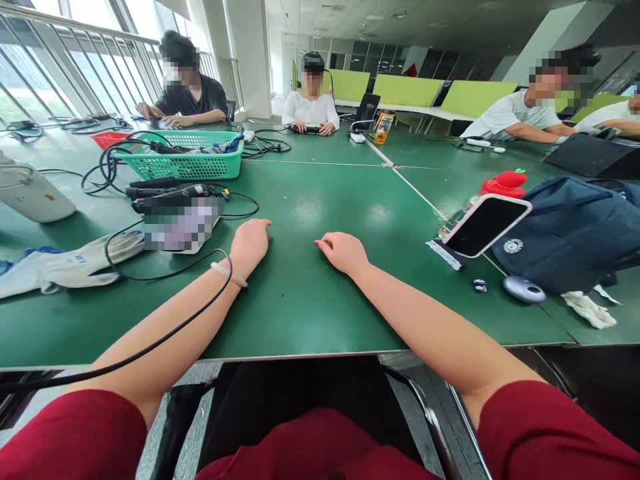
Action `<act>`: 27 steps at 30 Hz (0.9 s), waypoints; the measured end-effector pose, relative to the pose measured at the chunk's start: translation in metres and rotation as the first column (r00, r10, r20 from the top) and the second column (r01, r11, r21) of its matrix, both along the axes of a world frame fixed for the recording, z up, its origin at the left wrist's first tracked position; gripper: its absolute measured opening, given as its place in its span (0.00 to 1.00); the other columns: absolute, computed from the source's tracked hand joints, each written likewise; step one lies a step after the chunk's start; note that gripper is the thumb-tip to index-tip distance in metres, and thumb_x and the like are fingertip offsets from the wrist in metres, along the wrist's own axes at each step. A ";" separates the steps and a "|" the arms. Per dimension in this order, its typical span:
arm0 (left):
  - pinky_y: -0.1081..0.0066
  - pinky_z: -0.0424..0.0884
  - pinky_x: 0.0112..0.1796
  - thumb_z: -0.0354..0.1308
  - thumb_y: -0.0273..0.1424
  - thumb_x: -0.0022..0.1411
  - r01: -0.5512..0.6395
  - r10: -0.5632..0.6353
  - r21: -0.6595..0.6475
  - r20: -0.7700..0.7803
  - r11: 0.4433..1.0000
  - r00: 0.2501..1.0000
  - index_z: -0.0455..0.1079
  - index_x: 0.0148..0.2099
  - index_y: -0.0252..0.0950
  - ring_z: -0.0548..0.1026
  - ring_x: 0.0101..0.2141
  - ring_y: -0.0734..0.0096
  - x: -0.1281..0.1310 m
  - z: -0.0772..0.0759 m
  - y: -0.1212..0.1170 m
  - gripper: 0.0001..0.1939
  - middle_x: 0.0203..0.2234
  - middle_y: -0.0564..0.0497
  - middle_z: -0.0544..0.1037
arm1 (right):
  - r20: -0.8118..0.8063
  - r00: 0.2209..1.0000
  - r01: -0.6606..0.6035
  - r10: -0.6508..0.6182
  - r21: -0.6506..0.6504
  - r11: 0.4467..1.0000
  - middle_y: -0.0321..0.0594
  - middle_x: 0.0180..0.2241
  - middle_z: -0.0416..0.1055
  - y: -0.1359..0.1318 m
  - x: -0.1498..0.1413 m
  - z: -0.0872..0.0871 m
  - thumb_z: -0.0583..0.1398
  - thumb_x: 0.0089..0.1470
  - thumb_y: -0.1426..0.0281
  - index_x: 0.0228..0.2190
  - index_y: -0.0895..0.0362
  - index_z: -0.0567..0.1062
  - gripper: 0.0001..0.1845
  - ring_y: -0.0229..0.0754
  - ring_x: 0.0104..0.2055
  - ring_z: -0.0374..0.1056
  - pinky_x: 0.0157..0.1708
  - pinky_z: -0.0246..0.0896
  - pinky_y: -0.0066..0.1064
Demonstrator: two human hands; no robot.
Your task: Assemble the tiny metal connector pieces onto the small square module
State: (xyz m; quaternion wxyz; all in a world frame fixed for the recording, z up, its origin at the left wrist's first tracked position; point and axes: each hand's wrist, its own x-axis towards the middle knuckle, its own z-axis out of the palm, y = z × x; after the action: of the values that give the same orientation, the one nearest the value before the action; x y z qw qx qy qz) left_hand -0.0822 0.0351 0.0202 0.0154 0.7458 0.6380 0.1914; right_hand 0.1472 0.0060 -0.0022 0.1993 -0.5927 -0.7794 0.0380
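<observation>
Both my forearms reach out over a green table (pixel 310 293). My left hand (pixel 250 241) rests on the tabletop with its fingers curled under, and nothing shows in it. My right hand (pixel 343 251) lies a short way to its right, also curled into a loose fist with red nails, holding nothing visible. A black cable (pixel 165 337) drapes over my left forearm near a pale wristband. A blurred flat device (pixel 180 223) with black tools on it lies just left of my left hand.
A green basket (pixel 185 157) of cables stands at the back left. A phone (pixel 487 223) leans on a red-capped bottle (pixel 505 183) beside a navy bag (pixel 575 230) on the right. Work gloves (pixel 70 263) lie left. Several people sit round the far side.
</observation>
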 end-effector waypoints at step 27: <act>0.60 0.65 0.48 0.47 0.25 0.61 -0.110 0.119 -0.047 0.304 0.993 0.945 0.71 0.42 0.33 0.72 0.46 0.54 -0.040 -0.006 0.015 0.12 0.41 0.38 0.77 | -0.019 0.999 -0.039 0.038 -0.051 0.998 0.42 0.36 0.74 -0.006 0.006 0.002 0.48 0.64 0.60 0.36 0.56 0.74 0.19 0.39 0.35 0.66 0.29 0.49 0.28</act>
State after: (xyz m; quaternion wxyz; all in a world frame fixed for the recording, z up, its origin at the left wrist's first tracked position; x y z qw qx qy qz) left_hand -0.1226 0.0497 0.0145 0.1138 0.6684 0.6728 0.2959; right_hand 0.1528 0.0003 -0.0006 0.1905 -0.5822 -0.7875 0.0671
